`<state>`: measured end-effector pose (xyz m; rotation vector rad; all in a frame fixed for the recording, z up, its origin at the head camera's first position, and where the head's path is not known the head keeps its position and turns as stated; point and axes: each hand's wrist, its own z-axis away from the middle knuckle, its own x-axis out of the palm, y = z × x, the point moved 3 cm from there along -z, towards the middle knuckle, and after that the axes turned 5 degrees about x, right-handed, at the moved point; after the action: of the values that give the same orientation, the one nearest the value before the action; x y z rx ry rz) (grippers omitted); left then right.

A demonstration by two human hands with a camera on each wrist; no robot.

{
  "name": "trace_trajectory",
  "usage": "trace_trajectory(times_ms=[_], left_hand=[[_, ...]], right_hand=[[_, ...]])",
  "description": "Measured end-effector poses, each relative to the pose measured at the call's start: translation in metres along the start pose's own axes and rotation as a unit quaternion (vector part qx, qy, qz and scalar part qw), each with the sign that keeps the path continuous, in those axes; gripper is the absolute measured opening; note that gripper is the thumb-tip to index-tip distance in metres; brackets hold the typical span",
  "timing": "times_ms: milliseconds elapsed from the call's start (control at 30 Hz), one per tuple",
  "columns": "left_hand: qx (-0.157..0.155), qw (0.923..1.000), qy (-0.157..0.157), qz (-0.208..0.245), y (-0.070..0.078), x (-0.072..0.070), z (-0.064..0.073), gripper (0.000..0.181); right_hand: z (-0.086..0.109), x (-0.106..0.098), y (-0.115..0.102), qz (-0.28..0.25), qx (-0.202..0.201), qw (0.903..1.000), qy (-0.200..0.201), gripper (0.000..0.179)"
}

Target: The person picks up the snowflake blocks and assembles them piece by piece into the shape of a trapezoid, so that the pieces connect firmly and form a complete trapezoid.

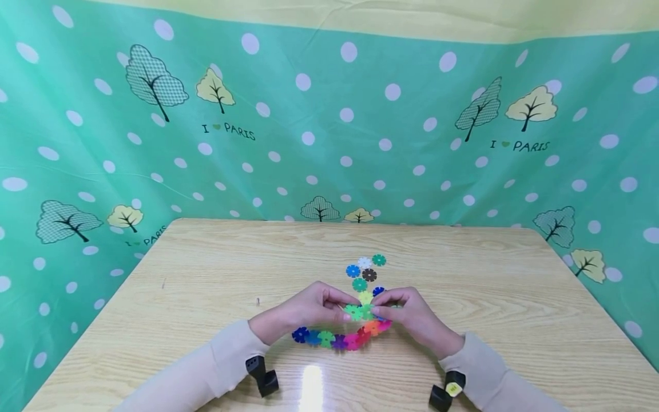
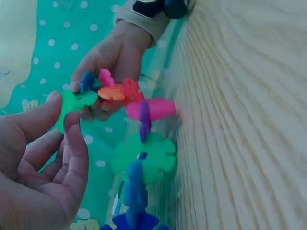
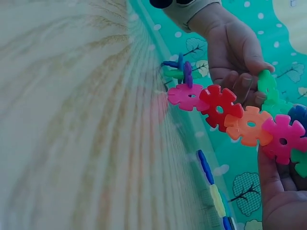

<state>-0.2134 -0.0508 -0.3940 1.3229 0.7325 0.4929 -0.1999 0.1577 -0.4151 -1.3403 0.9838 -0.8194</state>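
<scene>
My left hand point(image 1: 314, 306) pinches a light green notched plastic disc point(image 1: 353, 312) between thumb and fingers. Facing it, my right hand point(image 1: 412, 317) grips the near end of a chain of interlocked flower-shaped discs point(image 1: 326, 339). A second light green disc point(image 3: 277, 105) sits between the two hands, beside a dark blue disc point(image 3: 298, 115). From the right hand the chain runs through a pink disc point(image 3: 284, 139), an orange disc point(image 3: 249, 125) and a red disc point(image 3: 220, 108), then curves left past purple and green to dark blue. My right fingers partly hide the discs there.
Loose discs lie on the wooden table point(image 1: 216, 274) beyond the hands, among them a white disc point(image 1: 364, 262), a brown disc point(image 1: 369, 275) and a yellow disc point(image 1: 365, 297). A green dotted cloth point(image 1: 329, 149) hangs behind the table's far edge.
</scene>
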Motion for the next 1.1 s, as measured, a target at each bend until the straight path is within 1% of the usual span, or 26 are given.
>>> trace_trajectory(times_ms=[133,200,433,633,700,833,967,1100], left_hand=[[0.010,0.9993,0.026,-0.027,0.000,-0.001,0.001,0.030],[0.013,0.9988,0.034,-0.031,0.000,-0.001,0.002,0.030],[0.021,0.9993,0.030,-0.007,0.003,0.002,0.004,0.032],[0.011,0.9989,0.040,-0.024,0.005,0.004,0.005,0.035],[0.006,0.9988,0.043,-0.021,0.005,0.005,0.006,0.034],[-0.003,0.9981,0.060,-0.016,0.004,0.006,0.006,0.032],[-0.009,0.9960,0.086,-0.025,0.002,0.009,0.007,0.031],[-0.001,0.9943,0.102,-0.032,0.001,0.011,0.008,0.031]], right_hand=[[0.000,0.001,0.000,-0.006,-0.001,1.0000,0.001,0.018],[0.001,0.001,0.000,-0.002,-0.003,1.0000,0.003,0.017],[0.002,0.002,-0.002,0.008,0.011,0.9995,0.028,0.022],[0.003,0.006,-0.002,0.013,0.011,0.9993,0.034,0.022],[0.004,0.007,-0.003,0.014,0.008,0.9992,0.037,0.021],[0.005,0.008,-0.004,0.011,0.005,0.9987,0.049,0.021],[0.005,0.009,-0.004,0.009,0.001,0.9983,0.057,0.021],[0.006,0.009,-0.004,0.011,-0.005,0.9981,0.061,0.021]])
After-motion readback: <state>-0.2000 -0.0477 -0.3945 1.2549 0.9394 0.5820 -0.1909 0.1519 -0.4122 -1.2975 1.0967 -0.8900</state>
